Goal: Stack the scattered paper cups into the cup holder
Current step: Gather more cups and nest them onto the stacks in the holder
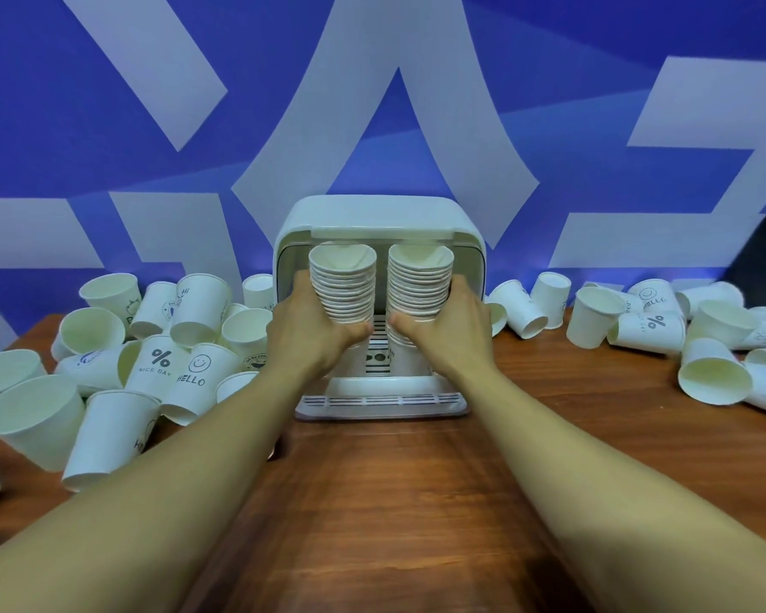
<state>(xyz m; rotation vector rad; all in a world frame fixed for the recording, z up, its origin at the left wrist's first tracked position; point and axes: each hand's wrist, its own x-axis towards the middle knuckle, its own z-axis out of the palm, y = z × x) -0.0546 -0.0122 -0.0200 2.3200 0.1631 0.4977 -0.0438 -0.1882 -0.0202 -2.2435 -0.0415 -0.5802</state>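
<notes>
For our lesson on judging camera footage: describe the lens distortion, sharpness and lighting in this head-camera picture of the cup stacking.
Head view: wide-angle stretch makes both forearms balloon toward the lower corners; the centre is sharp, rims countable on the left cup stack and right cup stack gripped by the left hand and right hand; lighting is even and bluish, with soft shadows on the table.

A brown wooden table (394, 502) is shown, its grain running away from the viewer. A white plastic cup holder (379, 214) is set upright at the far middle, with its slotted base tray (381, 404) resting on the wood. White paper cups (107, 440) are scattered on both sides. The left heap (160, 365) is densely piled, and some of its cups are printed "HELLO" or "NICE DAY". The right spread (713, 378) is looser, and most of its cups are tipped on their sides.
</notes>
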